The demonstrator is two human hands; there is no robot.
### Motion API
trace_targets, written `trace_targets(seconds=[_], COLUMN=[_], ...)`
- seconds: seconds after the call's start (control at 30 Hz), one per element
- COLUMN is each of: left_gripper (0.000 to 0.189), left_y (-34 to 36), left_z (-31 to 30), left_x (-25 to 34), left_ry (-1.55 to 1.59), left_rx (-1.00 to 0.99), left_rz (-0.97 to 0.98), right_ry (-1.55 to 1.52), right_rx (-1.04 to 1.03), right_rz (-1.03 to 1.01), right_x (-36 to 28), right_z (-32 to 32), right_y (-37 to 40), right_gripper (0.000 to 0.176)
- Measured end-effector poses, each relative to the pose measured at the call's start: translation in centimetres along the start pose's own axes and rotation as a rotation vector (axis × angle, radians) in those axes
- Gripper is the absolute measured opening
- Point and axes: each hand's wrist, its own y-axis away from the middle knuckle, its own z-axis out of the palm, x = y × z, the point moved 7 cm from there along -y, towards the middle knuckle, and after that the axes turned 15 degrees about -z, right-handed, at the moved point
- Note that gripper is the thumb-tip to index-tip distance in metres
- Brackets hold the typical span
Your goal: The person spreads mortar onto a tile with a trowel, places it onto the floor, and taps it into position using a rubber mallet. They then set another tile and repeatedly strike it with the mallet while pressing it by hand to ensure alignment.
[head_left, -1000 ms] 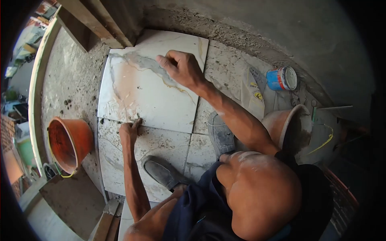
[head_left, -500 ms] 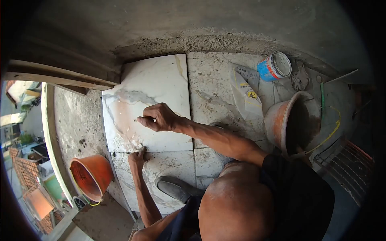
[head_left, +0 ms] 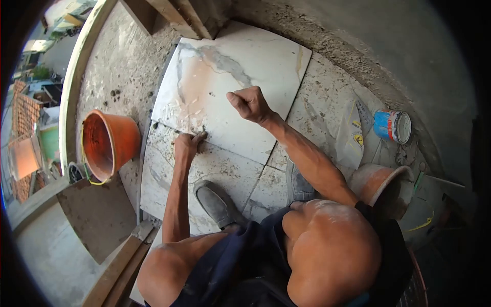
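A large white marble-patterned tile (head_left: 279, 59) with grey veins and a brownish patch lies in front of me, its near edge along the dirt-specked laid tiles (head_left: 232, 171). Over its right half I hold my right hand (head_left: 249, 105) in a fist, thumb side up, with nothing showing in it. My left hand (head_left: 187, 146) is low at the joint between the tile and the nearer ones, fingers curled in. A small dark lump shows by those fingertips; what they pinch, if anything, I cannot tell.
An orange bucket (head_left: 125, 138) lies tipped at the left near the ledge (head_left: 74, 97). To the right are a plastic sack (head_left: 350, 138), a blue paint can (head_left: 383, 124) and a mortar-stained bucket (head_left: 371, 181). Wooden posts (head_left: 176, 15) stand at the tile's far left corner.
My view has turned and tipped downward, so both knees now show. The right fist remains over the tile, and the left hand stays by the same joint.
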Motion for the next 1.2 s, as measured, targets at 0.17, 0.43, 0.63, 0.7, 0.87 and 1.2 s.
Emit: trace_targets(seconds=[0.17,0.43,0.63,0.7,0.87,1.2], left_gripper=[0.060,0.059,0.052,0.049,0.064,0.085], left_y=[-0.7,0.3,1.5,1.7,4.2,1.8], left_z=[0.9,0.5,0.0,0.4,0.2,1.0], left_x=[-0.8,-0.5,-0.3,-0.6,-0.4,1.8], left_ry=[0.109,0.026,0.130,0.159,0.142,-0.066], left_rx=[-0.014,0.174,0.142,0.174,0.409,0.572], left_rz=[-0.005,-0.023,-0.069,-0.093,0.051,0.369], right_ry=[-0.152,-0.266,-0.179,-0.220,-0.369,-0.580], right_rx=[-0.192,-0.316,-0.313,-0.302,-0.280,-0.231], right_rz=[-0.106,-0.192,0.234,0.233,0.350,-0.183], right_x=[-3.5,-6.2,3.6,3.7,4.6,-5.1], right_z=[4.8,8.6,9.1,9.6,10.4,16.9], right_y=[0.8,-0.1,4.8,4.6,1.5,-14.4], right_gripper=[0.046,0.043,0.050,0.053,0.052,0.044])
